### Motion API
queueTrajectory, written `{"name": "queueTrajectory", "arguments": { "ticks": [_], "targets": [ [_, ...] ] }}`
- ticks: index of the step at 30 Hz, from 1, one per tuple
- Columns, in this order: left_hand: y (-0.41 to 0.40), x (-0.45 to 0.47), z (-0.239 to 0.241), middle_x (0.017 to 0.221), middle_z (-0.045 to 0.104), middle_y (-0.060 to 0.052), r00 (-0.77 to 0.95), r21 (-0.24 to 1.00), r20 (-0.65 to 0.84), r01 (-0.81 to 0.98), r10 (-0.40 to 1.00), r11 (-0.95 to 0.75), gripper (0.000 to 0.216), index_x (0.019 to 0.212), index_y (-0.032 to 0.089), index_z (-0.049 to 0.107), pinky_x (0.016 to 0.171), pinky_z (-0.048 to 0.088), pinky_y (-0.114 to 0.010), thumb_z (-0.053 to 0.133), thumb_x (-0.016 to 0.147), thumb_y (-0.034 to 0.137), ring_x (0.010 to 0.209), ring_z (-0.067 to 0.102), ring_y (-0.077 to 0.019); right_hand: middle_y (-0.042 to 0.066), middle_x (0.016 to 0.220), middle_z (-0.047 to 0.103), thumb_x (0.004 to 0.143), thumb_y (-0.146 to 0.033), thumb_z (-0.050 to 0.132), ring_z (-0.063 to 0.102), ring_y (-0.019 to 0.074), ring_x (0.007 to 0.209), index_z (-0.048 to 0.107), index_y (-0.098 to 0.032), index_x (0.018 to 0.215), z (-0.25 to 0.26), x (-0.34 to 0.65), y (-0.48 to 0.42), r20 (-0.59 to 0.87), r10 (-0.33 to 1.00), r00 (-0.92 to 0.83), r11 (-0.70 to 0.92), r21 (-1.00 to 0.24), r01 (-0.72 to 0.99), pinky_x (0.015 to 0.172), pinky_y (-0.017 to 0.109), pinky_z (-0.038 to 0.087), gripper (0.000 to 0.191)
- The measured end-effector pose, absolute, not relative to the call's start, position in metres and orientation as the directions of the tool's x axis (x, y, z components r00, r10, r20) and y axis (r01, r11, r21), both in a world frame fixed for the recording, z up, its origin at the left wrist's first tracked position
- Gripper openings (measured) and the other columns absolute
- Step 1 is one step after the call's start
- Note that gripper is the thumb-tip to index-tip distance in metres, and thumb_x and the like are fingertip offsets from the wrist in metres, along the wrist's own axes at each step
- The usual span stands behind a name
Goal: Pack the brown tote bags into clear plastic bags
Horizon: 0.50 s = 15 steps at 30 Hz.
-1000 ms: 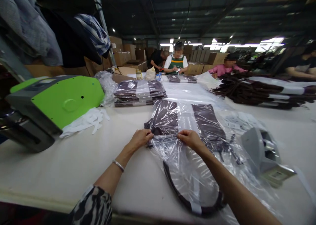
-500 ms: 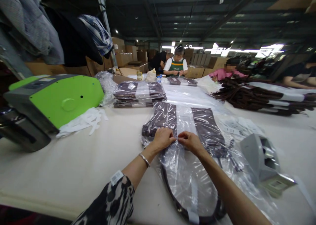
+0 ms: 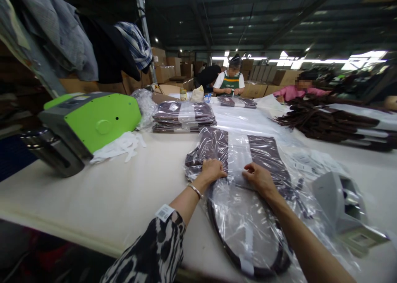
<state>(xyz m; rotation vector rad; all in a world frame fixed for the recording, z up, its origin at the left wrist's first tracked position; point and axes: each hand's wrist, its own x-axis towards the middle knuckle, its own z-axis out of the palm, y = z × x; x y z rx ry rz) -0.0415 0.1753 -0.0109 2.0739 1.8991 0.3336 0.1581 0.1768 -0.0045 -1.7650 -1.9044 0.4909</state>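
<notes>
A dark brown handbag (image 3: 264, 152), by its look, lies flat in a clear plastic bag (image 3: 235, 210) on the table, with a white paper band (image 3: 238, 150) round its middle. Its long looped strap (image 3: 221, 237) extends towards me under the plastic. My left hand (image 3: 213, 170) is closed on the plastic at the handbag's near edge, left of the band. Just right of the band, my right hand (image 3: 259, 178) pinches the plastic, thumb and fingertips close together. A small gap separates the two hands.
A grey tape dispenser (image 3: 338, 200) stands at right. At left are a green machine (image 3: 105, 117), a steel flask (image 3: 54, 152) and white strips (image 3: 119, 147). Wrapped brown stacks (image 3: 184, 116) lie behind; brown straps (image 3: 338, 119) are heaped at right. Co-workers sit beyond.
My hands, nearly touching before, are now apart; the right one has moved right across the paper band. The view has turned slightly left, so things appear further right.
</notes>
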Motion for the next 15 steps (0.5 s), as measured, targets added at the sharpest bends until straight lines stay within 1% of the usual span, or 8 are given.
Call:
{"name": "queueTrajectory", "arguments": {
  "ticks": [3, 6, 8, 11, 12, 13, 15],
  "targets": [
    [0.174, -0.042, -0.012, 0.089, 0.072, -0.004, 0.084, 0.372, -0.032, 0.926, 0.996, -0.066, 0.016, 0.077, 0.024, 0.072, 0.092, 0.044, -0.038, 0.074, 0.070, 0.039, 0.098, 0.063, -0.0261, 0.006, 0.087, 0.073, 0.075, -0.037, 0.063, 0.066, 0.0217, 0.079, 0.070, -0.019, 0.093, 0.017, 0.179, 0.159, 0.193, 0.981, -0.005, 0.129, -0.632, 0.764, 0.075, 0.032, 0.046, 0.026],
    [0.171, -0.042, -0.010, 0.088, 0.073, -0.004, 0.096, 0.372, -0.028, 0.925, 0.995, -0.078, 0.015, 0.077, 0.024, 0.073, 0.091, 0.044, -0.037, 0.072, 0.072, 0.038, 0.099, 0.063, -0.0257, 0.005, 0.089, 0.074, 0.075, -0.050, 0.062, 0.067, 0.0240, 0.082, 0.071, -0.023, 0.094, 0.040, 0.222, 0.126, 0.300, 0.945, 0.134, 0.113, -0.681, 0.723, 0.076, 0.034, 0.048, 0.035],
    [0.170, -0.042, -0.007, 0.086, 0.073, -0.004, 0.107, 0.376, -0.029, 0.922, 0.994, -0.089, 0.014, 0.076, 0.024, 0.073, 0.089, 0.044, -0.037, 0.070, 0.073, 0.037, 0.097, 0.064, -0.0259, 0.006, 0.090, 0.074, 0.074, -0.055, 0.061, 0.068, 0.0258, 0.083, 0.071, -0.024, 0.096, 0.049, 0.265, 0.101, 0.355, 0.887, 0.294, 0.035, -0.687, 0.726, 0.077, 0.036, 0.048, 0.040],
    [0.171, -0.044, -0.006, 0.082, 0.072, -0.005, 0.126, 0.386, -0.033, 0.917, 0.992, -0.103, 0.013, 0.073, 0.022, 0.071, 0.084, 0.044, -0.037, 0.067, 0.074, 0.034, 0.093, 0.065, -0.0268, 0.009, 0.094, 0.074, 0.074, -0.057, 0.058, 0.067, 0.0280, 0.086, 0.071, -0.021, 0.101, 0.050, 0.334, 0.068, 0.405, 0.744, 0.532, -0.129, -0.694, 0.708, 0.079, 0.040, 0.048, 0.046],
    [0.173, -0.045, -0.006, 0.081, 0.072, -0.005, 0.135, 0.392, -0.036, 0.913, 0.990, -0.110, 0.013, 0.073, 0.021, 0.070, 0.082, 0.044, -0.036, 0.067, 0.074, 0.034, 0.091, 0.065, -0.0268, 0.011, 0.098, 0.073, 0.074, -0.055, 0.057, 0.066, 0.0286, 0.090, 0.070, -0.020, 0.102, 0.047, 0.354, 0.060, 0.389, 0.705, 0.593, -0.181, -0.710, 0.681, 0.081, 0.040, 0.048, 0.047],
    [0.175, -0.046, -0.006, 0.080, 0.072, -0.005, 0.145, 0.398, -0.040, 0.910, 0.989, -0.117, 0.014, 0.073, 0.021, 0.070, 0.080, 0.044, -0.035, 0.066, 0.075, 0.035, 0.090, 0.065, -0.0264, 0.012, 0.100, 0.073, 0.073, -0.054, 0.057, 0.065, 0.0290, 0.094, 0.070, -0.019, 0.101, 0.042, 0.371, 0.054, 0.343, 0.686, 0.642, -0.228, -0.736, 0.637, 0.083, 0.040, 0.048, 0.047],
    [0.179, -0.048, -0.005, 0.079, 0.072, -0.004, 0.166, 0.409, -0.056, 0.903, 0.984, -0.129, 0.016, 0.072, 0.021, 0.069, 0.076, 0.043, -0.033, 0.064, 0.076, 0.036, 0.087, 0.066, -0.0251, 0.014, 0.098, 0.072, 0.071, -0.053, 0.058, 0.064, 0.0286, 0.096, 0.070, -0.016, 0.091, 0.028, 0.396, 0.051, 0.182, 0.711, 0.679, -0.293, -0.801, 0.522, 0.080, 0.039, 0.049, 0.043]
  ]
}}
